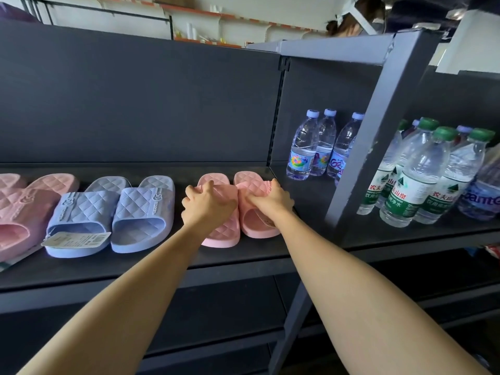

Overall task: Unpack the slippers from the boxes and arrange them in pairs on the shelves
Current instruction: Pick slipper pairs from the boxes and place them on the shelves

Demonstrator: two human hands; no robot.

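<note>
Fingers (206, 186) of the left hand (208, 203) curl over the strap of the left pink quilted foam slipper (221, 235). The right hand (272, 198) grips the strap of the right pink quilted foam slipper (261, 230). Both slippers rest on the dark metal shelf (162, 263), just right of the pale blue quilted slipper pair (116, 212), toes towards the person. They look light, soft and springy, not slippery; the strap seems the natural hold, though it may flex. Both forearms reach forward, nearly straight, converging, palms down, hands almost touching.
</note>
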